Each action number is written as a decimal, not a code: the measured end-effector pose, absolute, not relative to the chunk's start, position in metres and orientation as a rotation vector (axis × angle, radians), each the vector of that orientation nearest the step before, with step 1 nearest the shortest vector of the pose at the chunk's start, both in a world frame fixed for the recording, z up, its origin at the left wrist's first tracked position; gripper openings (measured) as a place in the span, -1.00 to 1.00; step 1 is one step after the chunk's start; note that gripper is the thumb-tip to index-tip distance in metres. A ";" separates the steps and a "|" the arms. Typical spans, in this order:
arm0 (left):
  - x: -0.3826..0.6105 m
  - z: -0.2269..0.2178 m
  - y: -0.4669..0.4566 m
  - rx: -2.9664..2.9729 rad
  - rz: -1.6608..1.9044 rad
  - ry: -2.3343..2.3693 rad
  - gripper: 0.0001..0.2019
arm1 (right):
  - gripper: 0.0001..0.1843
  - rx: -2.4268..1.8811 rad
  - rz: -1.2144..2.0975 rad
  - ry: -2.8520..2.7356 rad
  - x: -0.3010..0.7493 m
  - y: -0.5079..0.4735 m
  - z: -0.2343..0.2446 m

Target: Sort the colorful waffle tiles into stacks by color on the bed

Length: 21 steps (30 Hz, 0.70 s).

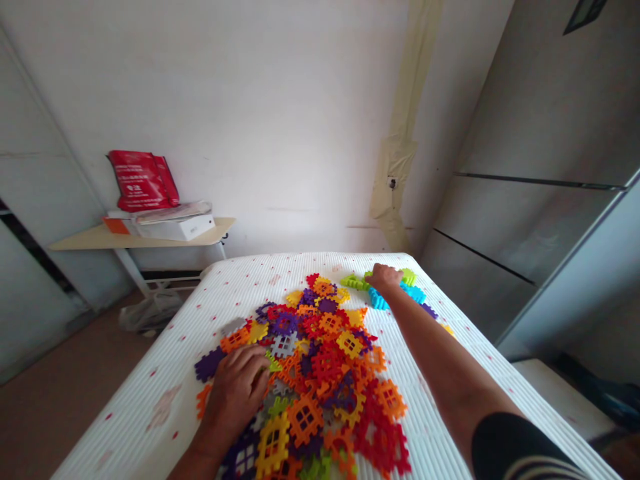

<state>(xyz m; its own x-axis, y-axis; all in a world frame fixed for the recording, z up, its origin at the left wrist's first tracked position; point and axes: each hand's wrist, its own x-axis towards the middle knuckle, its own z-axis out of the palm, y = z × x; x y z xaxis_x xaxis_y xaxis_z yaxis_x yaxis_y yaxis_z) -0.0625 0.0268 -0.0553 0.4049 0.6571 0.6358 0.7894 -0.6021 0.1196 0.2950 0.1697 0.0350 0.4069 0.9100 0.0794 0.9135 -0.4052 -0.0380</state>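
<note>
Well past plastic blocks (325, 353) — red bag (143, 180), white box (175, 229).

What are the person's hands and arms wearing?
The left hand and right hand are bare, with no gloves. The right arm is bare too, down to a black sleeve with pale stripes at the bottom edge of the view.
</note>
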 end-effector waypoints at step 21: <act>-0.054 -0.039 0.015 -2.523 -1.002 -1.454 -0.87 | -0.52 -2.123 -0.193 -1.954 0.263 0.108 0.070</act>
